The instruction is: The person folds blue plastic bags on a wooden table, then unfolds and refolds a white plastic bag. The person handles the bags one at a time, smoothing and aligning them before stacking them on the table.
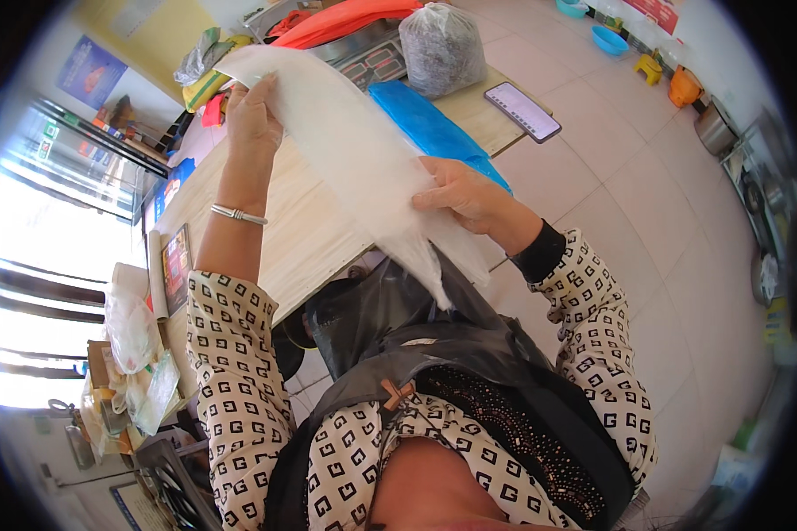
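A long white translucent plastic bag (345,139) is stretched between my two hands above a pale wooden table. My left hand (256,116) grips its upper left end between thumb and fingers. My right hand (465,192) pinches the other end, and two tapered white corners hang below it over my dark apron. Behind the white bag, a folded blue plastic bag (432,129) lies on the table, partly hidden. The pale wooden table (285,226) slants away beneath both hands.
A filled clear plastic bag (442,50) stands beside a digital scale (375,63) with red plastic on top. A lit phone (523,111) lies at the table's right corner. More plastic bags (131,318) are at the left. Basins, a yellow stool (649,69) and a metal pot (718,126) line the wall.
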Available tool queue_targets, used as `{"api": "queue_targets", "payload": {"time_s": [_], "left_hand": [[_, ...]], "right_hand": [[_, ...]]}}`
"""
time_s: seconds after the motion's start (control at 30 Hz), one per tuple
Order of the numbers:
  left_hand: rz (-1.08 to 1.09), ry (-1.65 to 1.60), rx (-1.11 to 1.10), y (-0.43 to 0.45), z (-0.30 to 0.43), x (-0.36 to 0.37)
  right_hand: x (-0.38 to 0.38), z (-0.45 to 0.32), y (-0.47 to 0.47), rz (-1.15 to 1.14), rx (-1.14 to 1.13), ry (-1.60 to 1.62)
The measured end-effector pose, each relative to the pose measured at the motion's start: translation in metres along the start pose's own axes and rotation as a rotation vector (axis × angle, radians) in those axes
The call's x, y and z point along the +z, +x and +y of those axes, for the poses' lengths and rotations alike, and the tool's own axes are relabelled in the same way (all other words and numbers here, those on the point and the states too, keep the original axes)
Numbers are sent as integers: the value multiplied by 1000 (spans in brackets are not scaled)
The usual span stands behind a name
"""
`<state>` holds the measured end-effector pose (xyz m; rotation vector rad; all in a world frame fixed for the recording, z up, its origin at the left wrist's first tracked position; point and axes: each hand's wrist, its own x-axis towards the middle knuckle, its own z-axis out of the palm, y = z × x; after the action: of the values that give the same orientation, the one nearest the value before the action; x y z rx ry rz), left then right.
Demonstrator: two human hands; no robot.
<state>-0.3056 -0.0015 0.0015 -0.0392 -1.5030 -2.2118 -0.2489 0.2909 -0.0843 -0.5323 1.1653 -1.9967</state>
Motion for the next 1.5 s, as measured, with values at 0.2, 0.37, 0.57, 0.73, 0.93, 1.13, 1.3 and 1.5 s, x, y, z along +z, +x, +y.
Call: {"api": "queue_targets", "payload": {"time_s": [0.2, 0.37, 0.57, 0.73, 0.93, 1.13, 1.3, 1.5], "left_hand": [[13, -239, -215, 35, -50, 16], [77, -94, -310, 54, -121, 21], [107, 540, -696, 52, -181, -18], [106, 527, -636, 49, -197, -34], [90, 480, -601, 38, -187, -26], [62, 589, -535, 30, -190, -26], [19, 621, -518, 29, -192, -33], [76, 662, -531, 30, -199, -32]], "right_hand": [[-45, -20, -21, 145, -153, -115], [-77, -16, -24, 281, -108, -236], [-90, 4, -22, 434, 124, -429], [-70, -4, -20, 365, 136, -978], [-53, -46, 2, 318, 84, -1784], [-58, 1, 80, 123, -411, -1757], [-53, 42, 71, 28, -135, -1899], [-38, 33, 14, -72, -52, -1929]]}}
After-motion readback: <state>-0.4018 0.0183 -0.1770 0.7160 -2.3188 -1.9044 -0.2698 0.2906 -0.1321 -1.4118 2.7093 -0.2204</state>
